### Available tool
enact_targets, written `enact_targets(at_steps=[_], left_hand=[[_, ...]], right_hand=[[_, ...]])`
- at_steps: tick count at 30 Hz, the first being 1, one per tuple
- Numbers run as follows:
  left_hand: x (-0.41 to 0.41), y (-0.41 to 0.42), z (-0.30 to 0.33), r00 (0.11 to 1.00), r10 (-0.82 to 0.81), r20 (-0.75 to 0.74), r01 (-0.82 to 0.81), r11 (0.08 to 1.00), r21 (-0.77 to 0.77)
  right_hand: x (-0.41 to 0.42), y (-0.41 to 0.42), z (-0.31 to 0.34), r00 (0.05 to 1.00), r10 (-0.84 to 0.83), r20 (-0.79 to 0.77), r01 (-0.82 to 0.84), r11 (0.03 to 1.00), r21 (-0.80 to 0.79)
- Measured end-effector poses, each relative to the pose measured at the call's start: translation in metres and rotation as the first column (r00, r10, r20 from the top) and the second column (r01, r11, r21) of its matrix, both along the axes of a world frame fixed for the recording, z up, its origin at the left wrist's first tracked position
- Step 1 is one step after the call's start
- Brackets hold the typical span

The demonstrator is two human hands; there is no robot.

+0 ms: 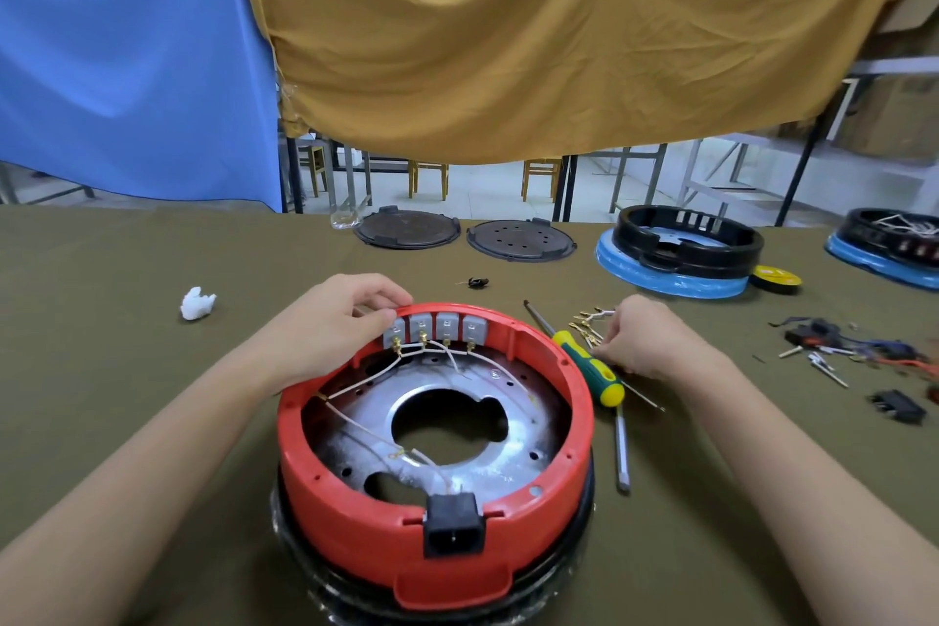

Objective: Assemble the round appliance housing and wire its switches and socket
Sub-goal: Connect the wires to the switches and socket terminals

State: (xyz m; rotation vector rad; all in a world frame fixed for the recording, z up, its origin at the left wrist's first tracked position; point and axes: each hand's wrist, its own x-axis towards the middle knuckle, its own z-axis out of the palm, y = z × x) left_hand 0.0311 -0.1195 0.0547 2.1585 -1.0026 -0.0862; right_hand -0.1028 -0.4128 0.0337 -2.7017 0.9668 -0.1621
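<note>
Your left hand [335, 320] covers the housing's [355, 524] far-left rim and part of the leftmost switch [394, 334]. Your right hand [640, 336] hides whichever of the loose terminals [584, 323] its fingertips touch; whether it grips one, you cannot tell. The right edge cuts off the far black ring [894, 239] and the cable clutter [864, 351]. The small dark part [477, 282] beyond the housing is too small to identify.

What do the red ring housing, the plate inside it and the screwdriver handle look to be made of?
Red ring housing: apparently moulded plastic, with a smooth semi-gloss surface, uniform colour and moulded ribs. Plate inside: seemingly stamped sheet metal, silvery and reflective, with punched holes and dull patches. Screwdriver handle: probably plastic, perhaps with rubbery grip; its green and yellow sections look glossy, but softness can't be judged.
</note>
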Motion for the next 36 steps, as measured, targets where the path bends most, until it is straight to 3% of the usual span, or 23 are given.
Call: enact_targets(at_steps=[4,7,12,14,16,19,22,24,25,27,29,33,36], left_hand=[[0.000,-0.001,-0.001,1.000,0.000,0.006,0.000,1.000,0.011],[0.000,-0.001,-0.001,1.000,0.006,0.021,-0.006,1.000,0.024],[-0.001,0.000,0.000,1.000,-0.003,0.018,0.003,1.000,0.028],[-0.001,0.000,-0.001,1.000,-0.004,0.025,0.003,0.999,0.032],[-0.001,0.001,0.000,0.999,-0.003,0.038,0.002,0.999,0.041],[-0.005,0.000,0.002,0.997,-0.015,0.070,0.011,0.998,0.056],[-0.008,0.000,0.006,0.968,-0.019,0.252,0.000,0.997,0.077],[-0.014,-0.001,0.012,0.954,-0.023,0.298,0.038,0.998,-0.045],[-0.018,-0.002,0.016,0.970,-0.052,0.238,0.093,0.983,-0.161],[-0.029,-0.005,0.021,0.977,-0.210,0.041,0.208,0.890,-0.407],[-0.036,-0.007,0.022,0.944,-0.326,-0.054,0.245,0.800,-0.548],[-0.033,-0.006,0.020,0.912,-0.372,-0.170,0.179,0.738,-0.651],[-0.032,-0.006,0.019,0.874,-0.422,-0.240,0.159,0.716,-0.680]], right_hand=[[0.002,0.003,-0.001,0.998,0.031,-0.062,-0.035,0.997,-0.064],[0.001,-0.001,0.000,0.995,0.084,-0.060,-0.085,0.996,-0.019],[-0.002,-0.004,0.010,0.939,0.114,0.325,-0.219,0.926,0.307],[-0.003,0.000,0.014,0.882,0.063,0.467,-0.333,0.785,0.522],[-0.004,0.008,0.021,0.805,0.019,0.592,-0.481,0.604,0.635],[-0.004,0.026,0.035,0.671,-0.040,0.741,-0.628,0.500,0.596],[-0.004,0.057,0.049,0.597,-0.016,0.802,-0.755,0.326,0.569],[-0.003,0.083,0.050,0.587,0.075,0.806,-0.799,0.210,0.563],[-0.002,0.095,0.048,0.580,0.126,0.805,-0.810,0.186,0.556],[0.001,0.117,0.042,0.562,0.216,0.799,-0.825,0.220,0.520],[0.002,0.129,0.038,0.533,0.254,0.807,-0.839,0.283,0.465],[-0.002,0.134,0.035,0.430,0.289,0.855,-0.850,0.448,0.276],[-0.002,0.137,0.033,0.411,0.391,0.823,-0.828,0.538,0.158]])
